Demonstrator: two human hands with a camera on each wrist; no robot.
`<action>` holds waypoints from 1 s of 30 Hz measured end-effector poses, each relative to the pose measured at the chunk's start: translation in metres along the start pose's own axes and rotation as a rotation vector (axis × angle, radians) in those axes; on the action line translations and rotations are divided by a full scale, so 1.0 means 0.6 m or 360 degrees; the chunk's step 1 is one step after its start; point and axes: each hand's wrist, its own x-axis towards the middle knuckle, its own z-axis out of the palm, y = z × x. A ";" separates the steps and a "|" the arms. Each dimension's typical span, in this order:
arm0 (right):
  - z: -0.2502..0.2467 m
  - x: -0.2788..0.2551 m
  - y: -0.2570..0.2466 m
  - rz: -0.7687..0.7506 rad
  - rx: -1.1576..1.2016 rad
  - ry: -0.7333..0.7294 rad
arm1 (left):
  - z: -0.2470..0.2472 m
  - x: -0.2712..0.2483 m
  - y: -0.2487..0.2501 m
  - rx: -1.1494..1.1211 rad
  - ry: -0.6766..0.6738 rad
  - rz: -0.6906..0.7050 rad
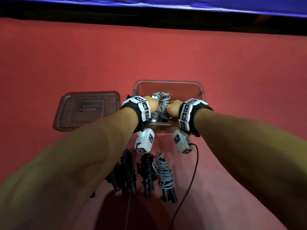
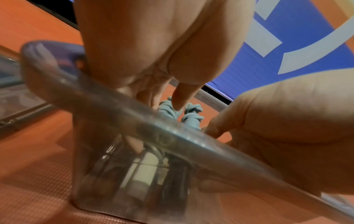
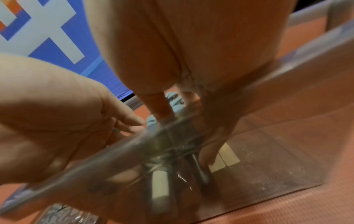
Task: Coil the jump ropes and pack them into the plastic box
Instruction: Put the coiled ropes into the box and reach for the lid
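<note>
Across most of the head view a red textured mat [image 1: 232, 67] is spreading out, with a black strip and a blue banner [image 1: 166, 2] running along the top edge. At centre frame the clear plastic box [image 1: 201, 92] is sitting on the mat, its lid [image 1: 86, 110] lying flat just left of it. Both hands are reaching down into the box: the left hand [image 1: 150, 104] and the right hand [image 1: 172, 108] are flanking two grey coiled jump ropes [image 1: 162, 103] inside. Fingers are pointing downward around the coils, but whether they are gripping is unclear. At lower centre, three more coiled ropes are lying side by side on the mat: two black ropes [image 1: 127, 170] and one grey rope [image 1: 164, 175].
</note>
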 end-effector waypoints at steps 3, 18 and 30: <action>0.005 -0.001 -0.006 0.0030 0.0097 -0.0029 | 0.001 0.002 0.005 -0.0224 0.0051 -0.0091; -0.017 -0.114 -0.001 -0.0324 0.0605 0.0168 | -0.047 -0.108 -0.018 -0.0336 0.0067 0.0453; 0.113 -0.225 0.072 -0.0222 -0.0407 -0.0275 | 0.015 -0.212 -0.183 0.0203 -0.0126 0.0090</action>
